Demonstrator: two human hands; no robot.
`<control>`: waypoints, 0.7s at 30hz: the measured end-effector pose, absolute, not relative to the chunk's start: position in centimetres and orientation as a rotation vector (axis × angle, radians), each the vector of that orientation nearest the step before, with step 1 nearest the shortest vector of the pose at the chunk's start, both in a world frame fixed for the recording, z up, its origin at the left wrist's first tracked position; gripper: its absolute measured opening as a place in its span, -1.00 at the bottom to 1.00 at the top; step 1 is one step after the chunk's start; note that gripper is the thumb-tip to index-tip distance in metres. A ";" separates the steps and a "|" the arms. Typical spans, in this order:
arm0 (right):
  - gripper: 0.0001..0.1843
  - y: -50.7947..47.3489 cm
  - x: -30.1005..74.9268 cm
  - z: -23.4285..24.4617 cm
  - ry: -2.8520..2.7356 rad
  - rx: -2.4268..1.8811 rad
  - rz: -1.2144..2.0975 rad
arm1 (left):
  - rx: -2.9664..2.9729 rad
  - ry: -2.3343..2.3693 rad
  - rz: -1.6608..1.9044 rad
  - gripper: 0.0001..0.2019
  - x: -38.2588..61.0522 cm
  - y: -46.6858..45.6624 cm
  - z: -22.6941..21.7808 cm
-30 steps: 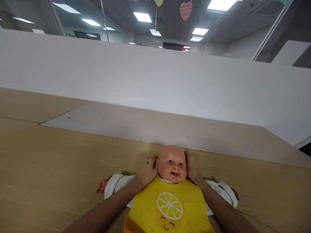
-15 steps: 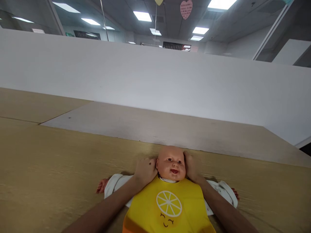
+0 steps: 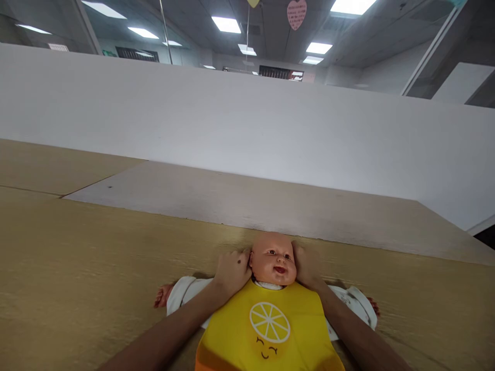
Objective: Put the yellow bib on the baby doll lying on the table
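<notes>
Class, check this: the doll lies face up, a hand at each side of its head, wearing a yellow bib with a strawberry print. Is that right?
Not quite: the yellow bib bears a white citrus slice, not a strawberry; see the head view. The rest is right.

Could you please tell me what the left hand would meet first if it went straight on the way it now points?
Most likely the doll's head: the left hand angles toward its side and appears to rest against it, though exact contact is hard to judge.
</notes>
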State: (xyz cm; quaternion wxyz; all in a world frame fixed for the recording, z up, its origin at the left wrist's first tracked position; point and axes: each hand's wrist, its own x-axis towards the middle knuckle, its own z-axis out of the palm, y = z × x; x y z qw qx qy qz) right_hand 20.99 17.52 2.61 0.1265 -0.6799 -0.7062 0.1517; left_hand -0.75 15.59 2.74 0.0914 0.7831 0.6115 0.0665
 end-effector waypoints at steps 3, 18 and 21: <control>-0.75 17.5 20.9 2.7 -2.136 -2.023 0.360 | 2.332 1.814 0.212 -0.68 -0.8 15.6 2.7; -0.66 17.4 20.8 3.3 -2.158 -2.050 0.403 | 2.345 1.778 0.320 -0.67 -0.9 15.7 2.5; -0.77 17.9 21.3 3.4 -2.161 -2.087 0.341 | 2.274 1.737 0.438 -0.68 -1.5 16.1 2.9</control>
